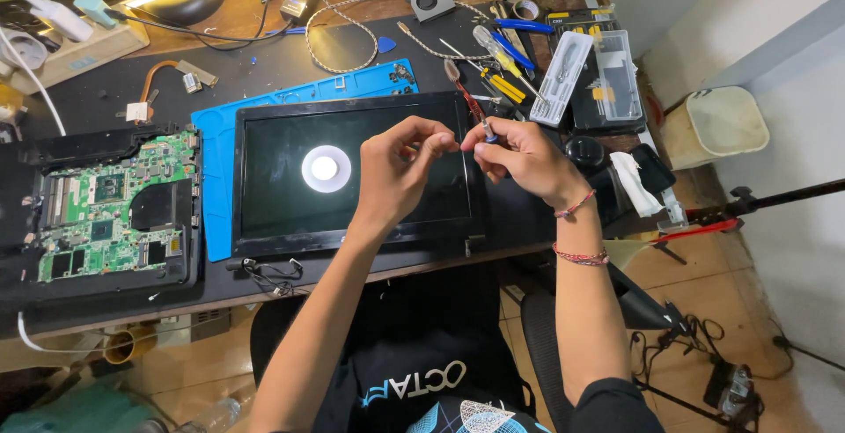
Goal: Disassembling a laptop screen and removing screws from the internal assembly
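— Biggest first? Dark work surface, cluttered along the far edge with tools. Flat on it, wide black laptop screen panel, long axis left to right, lamp glare at its middle. Blue silicone repair mat under its left edge; bare green laptop motherboard in a black shell further left.

— And the hands?

— Both raised over the panel's right half, fingertips nearly meeting. Left hand curled, thumb and forefinger pressed together on something too small to make out. Right hand pinching a slim screwdriver with a silver-blue tip end, red shaft slanting up and away toward the far left.

— Nearer which hand?

— Right; tip end just beside the left fingertips, above the panel's right bezel.
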